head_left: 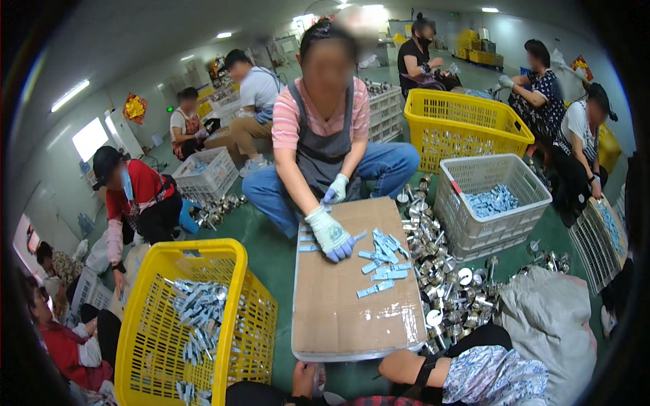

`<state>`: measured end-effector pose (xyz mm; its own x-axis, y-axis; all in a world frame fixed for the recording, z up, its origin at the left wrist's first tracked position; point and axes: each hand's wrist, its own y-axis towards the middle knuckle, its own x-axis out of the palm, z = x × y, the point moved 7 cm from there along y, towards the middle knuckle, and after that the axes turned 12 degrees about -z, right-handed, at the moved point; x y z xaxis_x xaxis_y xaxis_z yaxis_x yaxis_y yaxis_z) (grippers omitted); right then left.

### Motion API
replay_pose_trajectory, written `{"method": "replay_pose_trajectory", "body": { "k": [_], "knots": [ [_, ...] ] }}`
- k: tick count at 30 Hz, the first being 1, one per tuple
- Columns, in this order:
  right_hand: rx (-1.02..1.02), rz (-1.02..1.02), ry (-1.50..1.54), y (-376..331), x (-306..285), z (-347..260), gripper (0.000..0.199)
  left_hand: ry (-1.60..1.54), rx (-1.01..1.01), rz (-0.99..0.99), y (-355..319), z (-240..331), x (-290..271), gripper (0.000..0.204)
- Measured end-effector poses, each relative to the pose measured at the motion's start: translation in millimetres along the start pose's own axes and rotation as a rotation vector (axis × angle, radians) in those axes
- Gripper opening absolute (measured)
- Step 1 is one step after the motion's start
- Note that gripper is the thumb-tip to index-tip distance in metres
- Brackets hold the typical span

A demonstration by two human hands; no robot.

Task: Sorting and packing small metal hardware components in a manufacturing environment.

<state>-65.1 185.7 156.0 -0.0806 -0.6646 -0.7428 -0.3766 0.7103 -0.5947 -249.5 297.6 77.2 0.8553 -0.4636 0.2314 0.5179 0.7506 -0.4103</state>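
Note:
At the lower edge, my left hand [306,379] is held below the near edge of the cardboard-topped board [332,318]. Its fingers look closed around something pale that I cannot make out. My right hand [404,369], with a black band at the wrist and a floral sleeve, lies by the board's near right corner; its fingers are hidden. Light-blue wrapped strips [384,252] are piled on the board, one [375,289] a little apart. Across from me, a co-worker's gloved hand [329,237] reaches over the board beside the strips. The other gloved hand [336,189] rests at its far edge.
A yellow basket [237,271] holding blue-wrapped pieces stands on the left. Metal parts [460,298] lie heaped right of the board, beside a pale sack [552,318]. Behind are a white crate [497,233] with blue pieces and another yellow basket [467,111]. Several people sit working around.

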Motion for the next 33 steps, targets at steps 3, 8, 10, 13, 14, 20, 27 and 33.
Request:
{"method": "replay_pose_trajectory", "body": {
  "k": [3, 8, 10, 13, 14, 20, 27, 33],
  "knots": [
    [0.017, 0.190, -0.014, 2.3, -4.1, 12.7, 0.011, -0.070, -0.070, -0.005, 10.3, -9.5, -3.5, 0.019],
    [-0.024, 0.238, -0.024, 7.7, -4.7, 16.8, 0.013, -0.084, -0.076, 0.004, 12.2, 7.7, 5.7, 0.020],
    [0.020, 0.196, -0.004, 11.7, -8.0, 19.7, 0.012, -0.112, -0.092, 0.031, 11.8, 6.1, 2.6, 0.020],
    [0.142, 0.060, -0.009, 9.1, -13.9, 27.9, 0.013, -0.092, -0.090, 0.020, 17.3, -6.3, -4.6, 0.020],
    [0.138, 0.061, 0.006, 13.0, -10.0, 30.1, 0.014, -0.094, -0.094, 0.030, 14.3, -3.2, -0.7, 0.020],
    [0.159, 0.013, -0.069, 22.4, -21.4, 27.3, 0.015, -0.049, -0.104, 0.021, 12.4, -10.7, -6.3, 0.020],
    [0.169, -0.013, -0.090, 34.5, -16.6, 26.7, 0.017, -0.031, -0.095, 0.033, 11.0, -10.3, -8.1, 0.021],
    [0.201, -0.069, -0.052, 34.2, -19.1, 28.5, 0.017, -0.044, -0.068, 0.044, 11.5, -0.7, -0.8, 0.020]
  ]
}}
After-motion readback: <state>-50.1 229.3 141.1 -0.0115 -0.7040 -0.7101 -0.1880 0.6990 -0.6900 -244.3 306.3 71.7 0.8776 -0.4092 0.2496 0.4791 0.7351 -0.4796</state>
